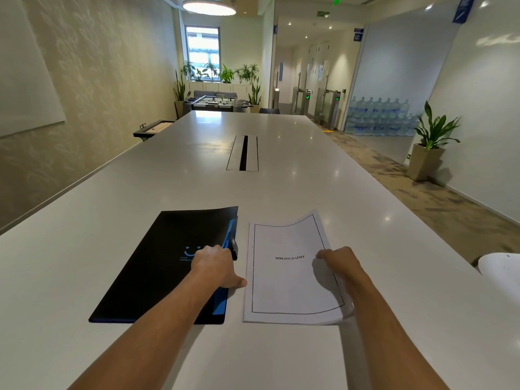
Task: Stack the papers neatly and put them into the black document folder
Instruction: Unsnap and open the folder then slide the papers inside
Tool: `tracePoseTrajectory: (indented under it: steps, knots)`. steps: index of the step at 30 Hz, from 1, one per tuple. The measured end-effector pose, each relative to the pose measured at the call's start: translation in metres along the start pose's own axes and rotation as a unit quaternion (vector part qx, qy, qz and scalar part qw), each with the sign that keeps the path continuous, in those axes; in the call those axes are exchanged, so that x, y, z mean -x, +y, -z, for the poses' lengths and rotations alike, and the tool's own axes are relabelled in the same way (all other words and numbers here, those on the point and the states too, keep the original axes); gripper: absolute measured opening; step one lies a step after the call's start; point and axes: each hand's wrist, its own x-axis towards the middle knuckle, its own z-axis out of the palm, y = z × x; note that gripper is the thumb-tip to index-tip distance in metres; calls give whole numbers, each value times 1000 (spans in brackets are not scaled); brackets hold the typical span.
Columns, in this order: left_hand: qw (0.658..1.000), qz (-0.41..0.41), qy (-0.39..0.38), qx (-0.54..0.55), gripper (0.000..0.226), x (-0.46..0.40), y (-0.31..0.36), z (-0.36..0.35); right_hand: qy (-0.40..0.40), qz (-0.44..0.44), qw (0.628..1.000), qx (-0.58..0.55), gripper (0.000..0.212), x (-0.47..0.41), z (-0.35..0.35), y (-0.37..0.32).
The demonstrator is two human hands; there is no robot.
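A black document folder [157,266] with blue inner edges lies closed on the white table [281,178], left of centre. A white stack of papers [284,280], top sheet reading "BIBLIOGRAPHY", lies right beside it, its far right corner curling up. My left hand [216,267] rests on the folder's right edge, fingers curled over the blue edge, thumb pointing toward the papers. My right hand [339,261] presses on the right part of the paper stack, fingers bent downward. Whether either hand actually grips anything is unclear.
A cable slot [242,153] is set into the table's middle, farther away. A white rounded object [501,267] sits at the table's right edge. A potted plant [430,142] stands on the floor to the right. A wall runs along the left.
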Motion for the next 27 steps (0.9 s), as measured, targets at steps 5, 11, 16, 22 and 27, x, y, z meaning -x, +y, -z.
tracePoseTrajectory:
  steps: [5, 11, 16, 22, 27]
  knots:
    - [1000, -9, 17, 17, 69, 3, -2, 0, -55, -8, 998, -32, 11, 3, 10, 8]
    - [996, -16, 11, 88, 64, 6, -14, 3, -107, 6, 988, -107, 11, 9, 11, 10]
    - [987, -14, 51, 151, 25, 12, -30, 4, -84, 62, 986, -129, 16, 12, 15, 5]
    - [983, -7, 81, 164, 3, 19, -34, 19, -55, 104, 972, -202, 30, 23, 5, -20]
    - [984, -2, 84, 159, 9, 23, -25, 29, -41, 144, 965, -217, 25, 35, -27, -38]
